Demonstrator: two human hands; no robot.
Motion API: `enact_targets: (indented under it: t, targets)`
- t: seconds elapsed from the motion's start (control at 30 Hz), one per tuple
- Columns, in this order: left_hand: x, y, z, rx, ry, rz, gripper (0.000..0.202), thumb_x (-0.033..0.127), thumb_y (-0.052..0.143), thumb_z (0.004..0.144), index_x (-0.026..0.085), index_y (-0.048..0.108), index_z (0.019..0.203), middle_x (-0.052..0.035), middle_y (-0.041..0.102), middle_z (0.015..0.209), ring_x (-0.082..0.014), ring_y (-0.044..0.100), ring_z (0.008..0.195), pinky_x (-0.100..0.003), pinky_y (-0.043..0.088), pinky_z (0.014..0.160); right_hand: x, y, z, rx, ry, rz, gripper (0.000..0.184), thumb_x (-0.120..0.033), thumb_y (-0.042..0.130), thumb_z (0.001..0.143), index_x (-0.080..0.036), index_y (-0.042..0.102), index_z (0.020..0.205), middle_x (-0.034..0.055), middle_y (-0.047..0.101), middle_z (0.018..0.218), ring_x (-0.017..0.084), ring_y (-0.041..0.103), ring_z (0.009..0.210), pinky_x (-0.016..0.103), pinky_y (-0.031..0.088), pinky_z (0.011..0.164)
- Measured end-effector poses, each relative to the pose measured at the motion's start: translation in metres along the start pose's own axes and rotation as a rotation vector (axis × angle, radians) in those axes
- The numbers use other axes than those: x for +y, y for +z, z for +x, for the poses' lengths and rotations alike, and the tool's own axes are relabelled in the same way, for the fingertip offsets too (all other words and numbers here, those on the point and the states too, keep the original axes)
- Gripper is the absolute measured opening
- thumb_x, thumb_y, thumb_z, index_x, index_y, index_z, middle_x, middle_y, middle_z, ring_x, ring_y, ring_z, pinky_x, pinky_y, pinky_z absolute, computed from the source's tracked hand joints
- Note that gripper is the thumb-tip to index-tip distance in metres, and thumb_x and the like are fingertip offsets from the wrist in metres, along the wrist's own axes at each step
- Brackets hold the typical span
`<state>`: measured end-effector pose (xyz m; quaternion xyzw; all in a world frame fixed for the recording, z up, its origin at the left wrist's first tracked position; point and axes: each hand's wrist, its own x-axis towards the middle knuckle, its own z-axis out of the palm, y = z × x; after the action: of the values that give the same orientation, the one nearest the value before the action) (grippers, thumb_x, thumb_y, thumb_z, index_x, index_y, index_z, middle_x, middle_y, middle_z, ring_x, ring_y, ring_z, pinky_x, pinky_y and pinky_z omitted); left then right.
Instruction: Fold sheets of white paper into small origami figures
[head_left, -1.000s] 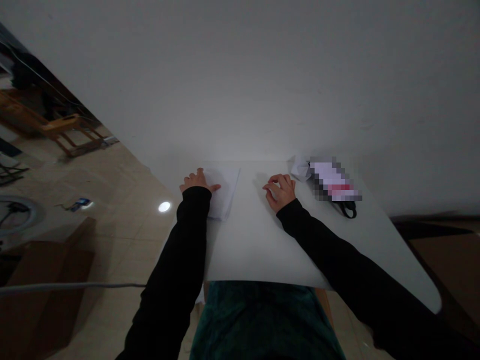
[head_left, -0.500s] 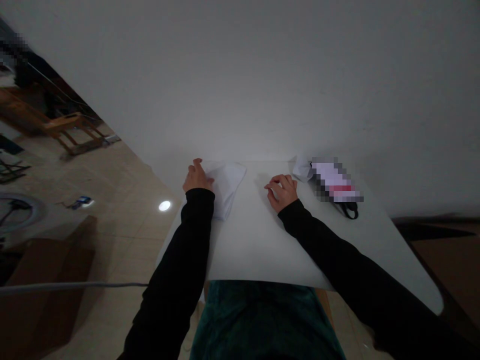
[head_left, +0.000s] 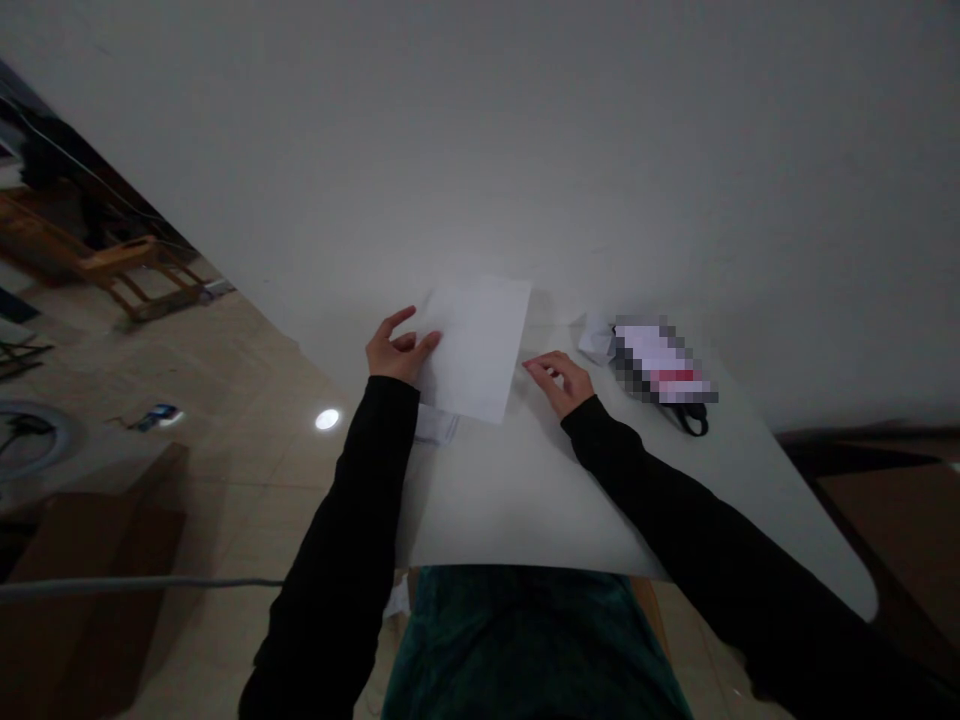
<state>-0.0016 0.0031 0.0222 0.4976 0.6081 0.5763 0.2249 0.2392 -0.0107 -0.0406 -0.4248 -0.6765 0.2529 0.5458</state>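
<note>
A white sheet of paper [head_left: 480,345] is raised at a tilt above the table. At its left edge, my left hand [head_left: 397,348] has the thumb over the front of the sheet and the index finger stretched away. The other fingertips are partly hidden. My right hand [head_left: 564,382] is just beside the sheet's right edge, its thumb and index tips pressed together. Whether that pinch touches the edge cannot be told. Under the sheet, close to my left wrist, lies another folded white paper [head_left: 437,425], mostly covered.
To the right on the white table [head_left: 517,500] lie a crumpled white paper [head_left: 596,340] and a blurred-out flat object [head_left: 664,362] with a black loop. A wall [head_left: 480,150] rises behind. Cardboard boxes [head_left: 97,580] and a wooden chair [head_left: 142,265] stand left on the floor.
The white sheet has come up and rightward and now shows as a flat rectangle. Both hands stay near their places; my left fingers have spread more, and my right fingertips are nearer the sheet.
</note>
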Motion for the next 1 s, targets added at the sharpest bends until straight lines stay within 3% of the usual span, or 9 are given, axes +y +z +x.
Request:
enact_targets:
  t: [0.07,0.13,0.27,0.4,0.5,0.6,0.7,0.87,1.0]
  targets:
    - [0.0,0.012,-0.007,-0.089,-0.002,-0.116,0.061,0.034,0.077,0.058,0.015,0.061,0.113,0.004,0.058,0.058,-0.0062,0.05,0.049,-0.018,0.044,0.051,-0.001,0.001,0.001,-0.011,0.132,0.179,0.031,-0.048,0.054,0.078,-0.019,0.066,0.076,0.0038,0.066,0.073,0.019,0.059,0.072,0.033,0.045,0.066]
    - [-0.001,0.024,-0.015,-0.185,-0.044,-0.166,0.053,0.035,0.08,0.051,0.012,0.066,0.097,0.001,0.062,0.062,-0.0083,0.054,0.054,-0.02,0.046,0.053,0.002,0.001,0.001,0.037,0.236,0.259,0.035,-0.053,0.06,0.072,-0.019,0.066,0.074,0.004,0.067,0.07,0.02,0.06,0.067,0.034,0.048,0.064]
    - [-0.001,0.035,-0.027,-0.573,-0.103,-0.108,0.039,0.049,0.072,0.062,0.013,0.068,0.075,-0.002,0.067,0.067,-0.0112,0.058,0.056,-0.022,0.046,0.05,0.019,-0.009,0.005,0.084,0.309,0.278,0.038,-0.051,0.069,0.063,-0.017,0.069,0.079,0.0073,0.072,0.082,0.023,0.064,0.072,0.038,0.051,0.067]
    - [0.0,0.03,-0.028,-0.726,-0.138,-0.05,0.043,0.055,0.067,0.065,0.014,0.061,0.055,0.0017,0.056,0.045,-0.0087,0.049,0.039,-0.02,0.038,0.037,0.032,-0.027,0.007,-0.047,0.347,0.295,0.039,-0.049,0.073,0.058,-0.017,0.07,0.078,0.007,0.073,0.082,0.022,0.065,0.069,0.037,0.052,0.064]
    - [-0.001,0.028,-0.027,-0.828,-0.184,-0.035,0.043,0.055,0.07,0.063,0.013,0.061,0.055,0.0001,0.056,0.042,-0.0101,0.049,0.034,-0.021,0.039,0.034,0.032,-0.033,0.006,-0.152,0.404,0.313,0.038,-0.048,0.075,0.055,-0.016,0.069,0.074,0.0061,0.072,0.074,0.019,0.064,0.06,0.033,0.051,0.055]
    - [-0.008,0.03,-0.028,-0.841,-0.188,-0.067,0.039,0.05,0.072,0.062,0.013,0.064,0.063,-0.0024,0.062,0.051,-0.0107,0.053,0.038,-0.022,0.042,0.037,0.025,-0.033,0.003,-0.173,0.463,0.31,0.034,-0.046,0.077,0.054,-0.016,0.069,0.067,0.0049,0.07,0.065,0.017,0.061,0.052,0.031,0.048,0.049]
    - [-0.016,0.036,-0.029,-0.796,-0.163,-0.104,0.036,0.048,0.073,0.062,0.013,0.065,0.067,-0.003,0.064,0.055,-0.0118,0.056,0.043,-0.023,0.045,0.04,0.019,-0.03,0.001,-0.115,0.515,0.358,0.035,-0.045,0.078,0.053,-0.016,0.069,0.071,0.0054,0.071,0.07,0.018,0.062,0.055,0.031,0.049,0.05]
    - [-0.019,0.038,-0.028,-0.72,-0.141,-0.127,0.036,0.048,0.071,0.065,0.013,0.063,0.065,0.0002,0.059,0.047,-0.0104,0.051,0.037,-0.021,0.039,0.035,0.018,-0.026,-0.003,-0.127,0.598,0.475,0.035,-0.041,0.082,0.049,-0.016,0.07,0.071,0.0039,0.072,0.069,0.017,0.063,0.054,0.03,0.051,0.052]
    - [-0.012,0.034,-0.029,-0.72,-0.152,-0.133,0.035,0.047,0.072,0.065,0.013,0.062,0.062,0.0015,0.056,0.042,-0.009,0.046,0.031,-0.021,0.034,0.031,0.02,-0.025,-0.004,-0.134,0.605,0.531,0.034,-0.044,0.08,0.054,-0.017,0.07,0.072,0.0039,0.071,0.068,0.018,0.063,0.054,0.031,0.052,0.052]
